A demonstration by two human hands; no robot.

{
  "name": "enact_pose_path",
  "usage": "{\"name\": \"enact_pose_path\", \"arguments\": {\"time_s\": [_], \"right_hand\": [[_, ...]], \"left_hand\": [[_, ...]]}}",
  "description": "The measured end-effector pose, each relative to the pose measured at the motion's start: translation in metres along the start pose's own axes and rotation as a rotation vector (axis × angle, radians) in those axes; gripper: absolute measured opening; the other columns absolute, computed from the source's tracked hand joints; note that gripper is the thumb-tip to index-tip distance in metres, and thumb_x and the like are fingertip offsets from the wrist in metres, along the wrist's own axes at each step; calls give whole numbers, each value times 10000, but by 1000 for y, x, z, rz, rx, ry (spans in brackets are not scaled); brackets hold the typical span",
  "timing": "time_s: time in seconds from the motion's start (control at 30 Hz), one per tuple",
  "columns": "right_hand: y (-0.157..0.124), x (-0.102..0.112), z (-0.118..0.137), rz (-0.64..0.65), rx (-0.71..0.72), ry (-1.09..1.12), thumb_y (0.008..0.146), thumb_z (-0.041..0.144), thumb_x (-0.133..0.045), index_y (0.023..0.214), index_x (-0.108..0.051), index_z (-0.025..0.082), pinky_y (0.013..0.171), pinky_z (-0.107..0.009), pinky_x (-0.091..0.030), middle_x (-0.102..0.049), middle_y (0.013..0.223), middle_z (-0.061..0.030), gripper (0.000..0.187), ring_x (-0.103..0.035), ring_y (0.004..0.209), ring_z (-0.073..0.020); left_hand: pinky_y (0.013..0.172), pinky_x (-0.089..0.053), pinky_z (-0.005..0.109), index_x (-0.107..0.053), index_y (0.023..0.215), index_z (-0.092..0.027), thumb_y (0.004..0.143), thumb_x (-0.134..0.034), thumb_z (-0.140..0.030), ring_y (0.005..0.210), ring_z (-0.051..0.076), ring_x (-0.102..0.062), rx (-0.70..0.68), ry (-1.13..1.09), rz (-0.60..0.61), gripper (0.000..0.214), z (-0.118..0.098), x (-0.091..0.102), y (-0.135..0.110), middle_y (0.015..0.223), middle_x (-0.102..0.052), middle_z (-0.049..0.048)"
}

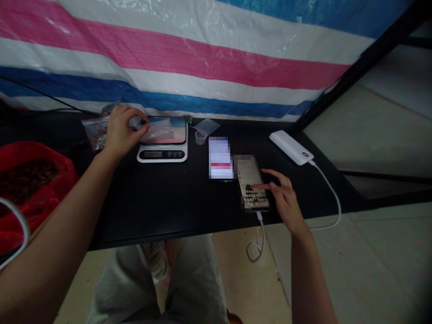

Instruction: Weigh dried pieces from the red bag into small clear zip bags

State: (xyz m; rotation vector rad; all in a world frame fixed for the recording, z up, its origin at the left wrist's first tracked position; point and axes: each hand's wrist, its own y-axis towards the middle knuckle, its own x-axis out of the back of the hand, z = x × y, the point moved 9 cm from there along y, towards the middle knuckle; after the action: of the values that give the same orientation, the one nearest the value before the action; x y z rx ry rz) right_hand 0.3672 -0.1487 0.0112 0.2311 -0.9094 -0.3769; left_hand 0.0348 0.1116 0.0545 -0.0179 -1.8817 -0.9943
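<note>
My left hand (pixel 123 128) curls thumb and forefinger around the edge of a small clear plastic bag (pixel 162 129). That bag lies over the dark, shiny plate of a white digital kitchen scale (pixel 140 156). Behind the hand is another clear bag (pixel 95 130) with dark brown contents. My right hand (pixel 283 193) is open and holds nothing; a stretched finger touches the screen of a smartphone (pixel 249 173) showing a keyboard. Just left of it lies a second lit phone (pixel 220 155), its screen blurred out.
A small clear cup (pixel 200 137) and a flat clear bag (pixel 208 126) lie beside the scale. A white power bank (pixel 290 147) with a white cable (pixel 332 189) is at right. A red bag (pixel 64 162) of brown pieces stands left. Striped sheeting (pixel 202 58) hangs behind the black table (pixel 168 202).
</note>
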Motion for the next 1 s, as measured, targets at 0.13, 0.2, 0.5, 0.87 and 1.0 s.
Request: {"name": "enact_pose_path", "arguments": {"time_s": [0.13,0.2,0.5,0.87,1.0], "right_hand": [[-2,11,-8,-144,-59,-10,904,369,-331,894,-699,267,1012,-421,-278,-501,1242,-13,382,-427,1153,-208],[-2,14,-11,-183,-85,-14,902,375,-333,869,-704,253,1008,-419,-287,-506,1230,-24,392,-436,1145,-208],[-1,13,-11,-173,-113,-18,898,371,-347,866,-704,233,1004,-423,-302,-512,1222,-40,384,-444,1146,-210],[-3,18,-12,-226,-114,38,890,349,-371,936,-678,219,975,-416,-344,-542,1172,-60,337,-481,1113,-205],[-2,18,-13,-226,-119,29,880,350,-384,924,-677,218,971,-426,-349,-554,1152,-66,324,-491,1102,-211]], "left_hand": [[919,-310,340,-611,863,-166,809,-505,-366,987,171,-479,-15,-49,13,233,0,-2,-1,1007,-584,24],[927,-301,351,-616,806,-156,814,-497,-377,989,169,-482,-4,-61,23,251,2,-4,0,1012,-591,26],[925,-312,353,-580,741,-166,799,-527,-381,989,166,-488,19,-75,39,229,-2,0,1,1014,-597,26],[914,-319,330,-524,750,-149,790,-550,-343,963,155,-474,1,-49,22,200,-3,1,0,964,-588,24],[898,-324,322,-515,738,-161,799,-532,-382,945,156,-481,-4,-42,34,229,-2,-1,1,950,-593,29]]}}
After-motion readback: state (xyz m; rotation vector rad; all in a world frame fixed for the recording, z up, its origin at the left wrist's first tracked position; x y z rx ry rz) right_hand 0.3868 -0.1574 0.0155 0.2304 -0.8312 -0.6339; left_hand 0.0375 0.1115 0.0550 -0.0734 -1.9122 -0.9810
